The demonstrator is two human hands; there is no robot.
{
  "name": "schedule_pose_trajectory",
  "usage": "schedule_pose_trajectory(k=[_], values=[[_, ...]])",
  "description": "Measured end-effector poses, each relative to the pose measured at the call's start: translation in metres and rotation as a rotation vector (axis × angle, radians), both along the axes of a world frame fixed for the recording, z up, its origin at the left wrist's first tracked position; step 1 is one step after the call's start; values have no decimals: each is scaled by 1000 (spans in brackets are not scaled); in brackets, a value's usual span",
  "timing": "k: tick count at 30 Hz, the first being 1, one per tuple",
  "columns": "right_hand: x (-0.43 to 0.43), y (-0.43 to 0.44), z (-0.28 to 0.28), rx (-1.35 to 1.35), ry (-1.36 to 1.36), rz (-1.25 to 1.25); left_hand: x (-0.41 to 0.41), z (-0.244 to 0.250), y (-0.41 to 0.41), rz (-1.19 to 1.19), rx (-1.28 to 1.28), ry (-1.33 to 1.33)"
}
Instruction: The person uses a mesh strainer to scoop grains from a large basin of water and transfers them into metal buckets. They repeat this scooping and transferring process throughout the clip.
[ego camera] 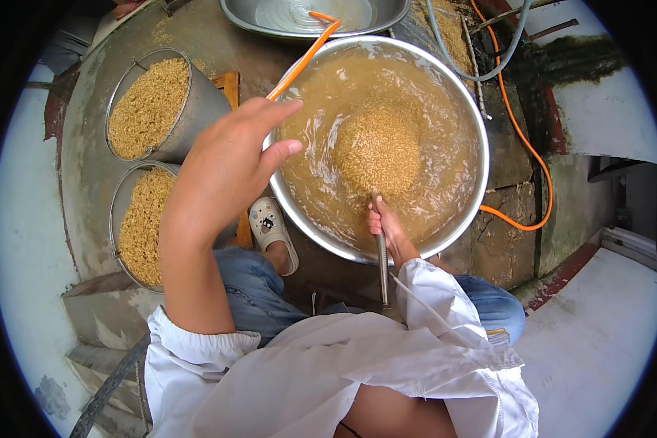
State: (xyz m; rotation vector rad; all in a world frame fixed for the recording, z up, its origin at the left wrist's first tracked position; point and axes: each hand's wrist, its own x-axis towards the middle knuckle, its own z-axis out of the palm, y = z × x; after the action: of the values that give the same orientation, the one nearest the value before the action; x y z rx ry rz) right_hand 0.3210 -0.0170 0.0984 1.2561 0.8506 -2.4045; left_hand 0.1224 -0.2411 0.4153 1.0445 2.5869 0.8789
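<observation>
A wide metal basin [485,156] of murky, rippling water stands before me. My right hand [386,222] is closed round the metal handle [382,268] of a long-handled scoop or strainer at the near side. Beyond that hand, a rounded heap of pale grain [380,145] lies in the water at the handle's far end, hiding the tool's head. My left hand [241,137] is raised over the basin's left rim, thumb and forefinger apart, with nothing seen in it; its other fingers are hidden. An orange hose [304,60] runs behind this hand, its other end over a second metal basin [380,24].
To the left, an upper metal bucket [197,117] and a lower bucket [121,200] hold wet grain. A wooden frame [230,87] and my clog [268,224] are beside them. On the right are more orange hose [517,128], a grey hose [449,57] and spilled grain [441,27].
</observation>
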Motion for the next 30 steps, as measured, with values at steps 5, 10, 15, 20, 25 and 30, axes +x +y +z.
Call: schedule_pose_trajectory(k=[5, 10, 15, 20, 25, 30], values=[[2, 4, 59, 95, 77, 27, 7, 5, -1, -9, 46, 21], [7, 7, 90, 124, 150, 22, 12, 11, -5, 6, 52, 66], [10, -1, 123, 138, 195, 29, 12, 16, -11, 17, 38, 41], [12, -5, 143, 141, 224, 27, 13, 13, -8, 5, 60, 81], [15, -6, 151, 157, 248, 32, 17, 19, 1, -5, 14, 61], [13, -12, 155, 191, 233, 36, 18, 17, 4, -20, 34, 76]])
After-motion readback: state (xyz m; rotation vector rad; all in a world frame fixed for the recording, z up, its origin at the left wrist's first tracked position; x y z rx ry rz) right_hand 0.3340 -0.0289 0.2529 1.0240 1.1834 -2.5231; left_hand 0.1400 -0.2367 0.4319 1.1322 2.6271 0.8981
